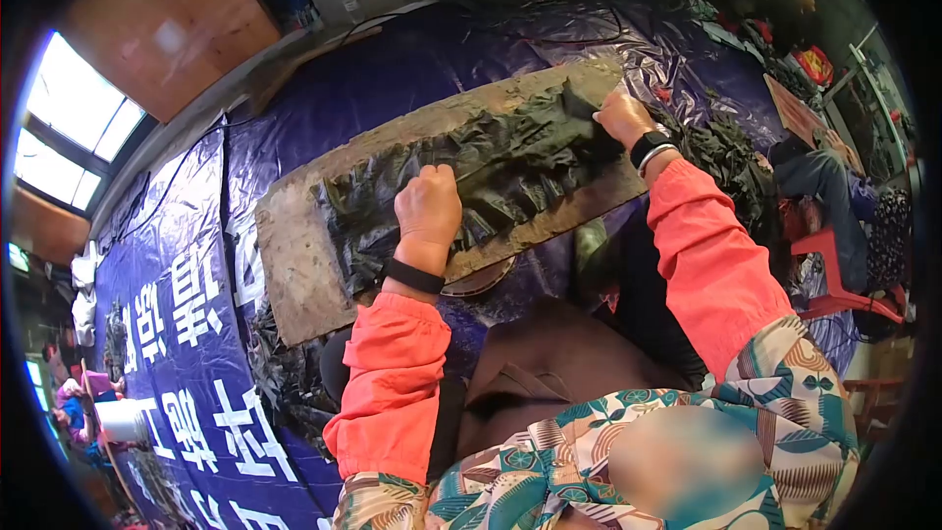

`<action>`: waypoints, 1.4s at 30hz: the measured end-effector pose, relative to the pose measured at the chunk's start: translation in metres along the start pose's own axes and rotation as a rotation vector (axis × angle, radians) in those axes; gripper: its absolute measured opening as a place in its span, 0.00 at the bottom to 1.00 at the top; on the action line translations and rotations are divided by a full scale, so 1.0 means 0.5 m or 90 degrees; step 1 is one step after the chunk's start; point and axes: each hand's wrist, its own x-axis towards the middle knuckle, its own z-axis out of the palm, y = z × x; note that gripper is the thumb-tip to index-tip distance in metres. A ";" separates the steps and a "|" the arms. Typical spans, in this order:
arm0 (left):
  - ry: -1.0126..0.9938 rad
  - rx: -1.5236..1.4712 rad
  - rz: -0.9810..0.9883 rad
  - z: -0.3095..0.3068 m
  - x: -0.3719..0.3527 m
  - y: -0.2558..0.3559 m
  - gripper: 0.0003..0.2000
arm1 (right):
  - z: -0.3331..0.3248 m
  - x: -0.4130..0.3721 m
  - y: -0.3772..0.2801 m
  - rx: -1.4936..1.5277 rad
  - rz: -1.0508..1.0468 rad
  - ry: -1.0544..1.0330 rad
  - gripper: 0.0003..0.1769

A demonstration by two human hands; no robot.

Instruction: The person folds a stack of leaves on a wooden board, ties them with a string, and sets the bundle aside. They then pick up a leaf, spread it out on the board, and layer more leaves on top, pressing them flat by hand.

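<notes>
Across my lap lies a long, worn board (294, 226) with a wide layer of wrinkled, dark green kelp (520, 162) spread along it. My left hand (429, 204) is closed in a fist over the kelp, left of the middle, its fingertips curled out of sight. At the far right end, my right hand (625, 121) is closed on the kelp's edge. A black band is on my left wrist; a dark watch (650, 147) and a bangle are on the right one.
Blue plastic sheeting (196, 275) with white characters covers the floor. More dark kelp (726, 162) lies heaped at the board's right end, and some lies by its lower left corner. A person sits near a red plastic chair (844, 275) on the right.
</notes>
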 end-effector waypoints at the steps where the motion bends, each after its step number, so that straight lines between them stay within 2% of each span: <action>1: -0.022 0.000 -0.006 0.017 -0.006 -0.007 0.02 | 0.002 -0.003 -0.003 -0.018 -0.007 -0.008 0.23; 5: -0.113 -0.065 -0.022 -0.015 -0.009 -0.016 0.07 | 0.014 -0.002 0.004 0.003 -0.017 0.027 0.19; 6: -0.113 -0.065 -0.022 -0.018 -0.007 -0.025 0.07 | 0.018 0.008 0.005 -0.017 -0.001 0.017 0.18; 8: -0.061 -0.189 -0.047 -0.026 0.004 -0.051 0.10 | 0.023 0.021 0.015 -0.038 0.015 0.009 0.18; 10: -0.055 -0.209 -0.048 -0.042 0.017 -0.065 0.13 | -0.010 0.005 0.010 -0.025 -0.053 0.010 0.19; 12: -0.059 -0.428 -0.103 -0.062 0.023 -0.068 0.11 | -0.035 -0.008 -0.003 0.035 -0.077 0.042 0.18; 13: -0.110 -0.488 -0.145 -0.078 0.026 -0.068 0.12 | -0.049 -0.018 -0.015 0.096 -0.100 0.073 0.16; 14: -0.110 -0.489 -0.149 -0.087 0.028 -0.066 0.12 | -0.063 -0.027 -0.029 0.094 -0.102 0.071 0.16; 16: -0.161 -0.768 -0.288 -0.099 0.032 -0.068 0.13 | -0.094 -0.057 -0.074 0.130 -0.129 0.101 0.15; 17: -0.188 -0.855 -0.294 -0.103 0.035 -0.071 0.15 | -0.102 -0.078 -0.097 0.179 -0.169 0.133 0.13; 18: -0.185 -0.853 -0.299 -0.102 0.034 -0.071 0.15 | -0.100 -0.088 -0.118 0.180 -0.172 0.130 0.13; 20: -0.201 -1.114 -0.299 -0.099 0.033 -0.061 0.17 | -0.091 -0.102 -0.160 0.255 -0.300 0.173 0.11; 22: -0.222 -1.140 -0.292 -0.086 0.031 -0.055 0.21 | -0.058 -0.126 -0.212 0.302 -0.385 0.222 0.08; 24: -0.294 -1.270 -0.380 -0.075 0.032 -0.046 0.23 | -0.046 -0.191 -0.269 0.344 -0.436 0.242 0.07; 26: -0.306 -1.255 -0.420 -0.072 0.035 -0.040 0.24 | -0.023 -0.246 -0.316 0.388 -0.429 0.212 0.07; 28: -0.356 -1.350 -0.376 -0.031 0.033 -0.062 0.24 | 0.018 -0.290 -0.338 0.386 -0.443 0.167 0.07; 29: -0.346 -1.348 -0.416 -0.010 0.032 -0.077 0.17 | 0.051 -0.302 -0.340 0.346 -0.464 0.188 0.07; 30: -0.345 -1.347 -0.417 -0.005 0.030 -0.075 0.17 | 0.064 -0.322 -0.341 0.345 -0.463 0.151 0.10; 32: -0.196 -1.222 -0.423 0.002 0.024 -0.061 0.11 | 0.080 -0.354 -0.330 0.307 -0.466 0.103 0.13; 34: -0.203 -1.218 -0.429 0.003 0.027 -0.063 0.08 | 0.085 -0.377 -0.314 0.314 -0.482 0.085 0.17; 37: -0.242 -1.188 -0.408 0.017 0.031 -0.077 0.11 | 0.092 -0.395 -0.285 0.299 -0.481 0.022 0.19; 39: -0.192 -1.140 -0.351 0.029 0.040 -0.085 0.23 | 0.097 -0.400 -0.269 0.294 -0.473 -0.022 0.19; 40: -0.192 -1.139 -0.351 0.026 0.039 -0.085 0.23 | 0.100 -0.399 -0.262 0.295 -0.473 -0.022 0.19; 42: -0.162 -0.977 -0.337 0.014 0.036 -0.083 0.28 | 0.109 -0.395 -0.248 0.305 -0.482 0.015 0.14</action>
